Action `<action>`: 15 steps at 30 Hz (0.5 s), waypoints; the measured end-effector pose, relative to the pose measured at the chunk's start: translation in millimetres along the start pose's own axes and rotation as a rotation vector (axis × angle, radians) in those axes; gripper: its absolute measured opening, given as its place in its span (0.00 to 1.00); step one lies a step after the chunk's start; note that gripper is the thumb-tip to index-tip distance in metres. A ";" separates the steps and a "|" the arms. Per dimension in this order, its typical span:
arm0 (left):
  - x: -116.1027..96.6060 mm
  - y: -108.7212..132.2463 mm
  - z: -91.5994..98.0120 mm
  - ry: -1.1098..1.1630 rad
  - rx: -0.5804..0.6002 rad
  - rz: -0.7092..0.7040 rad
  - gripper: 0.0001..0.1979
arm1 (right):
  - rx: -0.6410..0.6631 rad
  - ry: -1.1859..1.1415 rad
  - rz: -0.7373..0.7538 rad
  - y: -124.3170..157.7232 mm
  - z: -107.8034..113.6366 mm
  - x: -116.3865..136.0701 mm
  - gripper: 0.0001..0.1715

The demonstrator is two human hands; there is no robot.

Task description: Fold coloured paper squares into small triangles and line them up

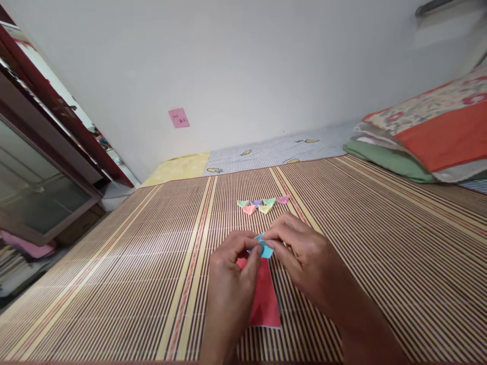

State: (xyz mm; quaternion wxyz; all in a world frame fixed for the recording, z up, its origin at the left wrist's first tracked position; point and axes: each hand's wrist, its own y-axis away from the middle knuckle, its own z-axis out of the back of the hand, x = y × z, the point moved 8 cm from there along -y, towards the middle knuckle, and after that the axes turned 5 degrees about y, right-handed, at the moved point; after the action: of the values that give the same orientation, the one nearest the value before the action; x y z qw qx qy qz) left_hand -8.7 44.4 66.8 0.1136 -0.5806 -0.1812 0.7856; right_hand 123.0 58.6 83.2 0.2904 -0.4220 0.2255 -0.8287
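Between both hands is a small piece of folded blue paper [267, 250], its upper part pinched up. My left hand [235, 268] grips its left side between thumb and fingers. From the right, my right hand [302, 248] pinches the paper's upper right edge. Below them lies a red sheet [265, 299], partly covered by my left hand. Farther off, several small folded paper triangles [265, 208] in pink, green, purple and yellow sit in two close rows on the mat.
A striped bamboo mat [144, 284] covers the bed. Folded bedding [437, 132] is piled at the right. A pink note [178, 117] is stuck on the white wall [266, 66]. To the left stands a cabinet with a glass door [30, 172].
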 end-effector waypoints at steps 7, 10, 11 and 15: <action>9.6 2.1 -2.9 0.150 0.022 0.138 0.08 | -0.001 -0.089 -0.021 1.1 -1.4 -1.5 0.12; 13.4 3.6 -2.7 0.174 -0.003 0.199 0.08 | -0.025 -0.093 -0.042 1.7 1.3 -1.1 0.10; 14.2 4.0 -2.0 0.178 -0.021 0.209 0.08 | -0.027 -0.089 -0.044 1.6 1.5 -0.5 0.10; 16.1 4.0 -1.0 0.201 -0.069 0.214 0.06 | -0.021 -0.090 -0.015 0.8 -1.1 3.2 0.10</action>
State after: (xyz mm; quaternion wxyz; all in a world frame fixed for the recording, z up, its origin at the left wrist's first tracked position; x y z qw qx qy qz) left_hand -12.5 47.2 50.8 0.0269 -0.6759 -0.1329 0.7245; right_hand 120.8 56.0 84.0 0.2897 -0.4636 0.2175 -0.8086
